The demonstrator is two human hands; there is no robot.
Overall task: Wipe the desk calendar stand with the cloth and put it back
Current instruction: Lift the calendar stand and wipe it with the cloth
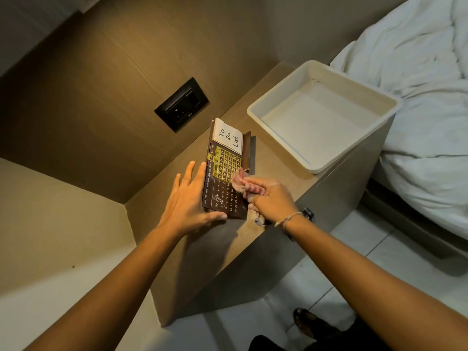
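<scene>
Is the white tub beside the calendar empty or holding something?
Empty: the tub shows only its bare white floor, with nothing inside.

This is looking like a bedroom, perhaps in a home or a hotel. A bed (417, 102) with rumpled white bedding is lying just to the right of a small beige bedside bench (276, 158), touching or nearly touching its side. A black wall socket (181, 104) is sitting in the wood-grain wall panel just behind the bench. A white plastic tub (323, 115) is resting on the bench's far end, nearest the bed. Pale floor tiles (336, 269) are showing below the bench's front.
</scene>
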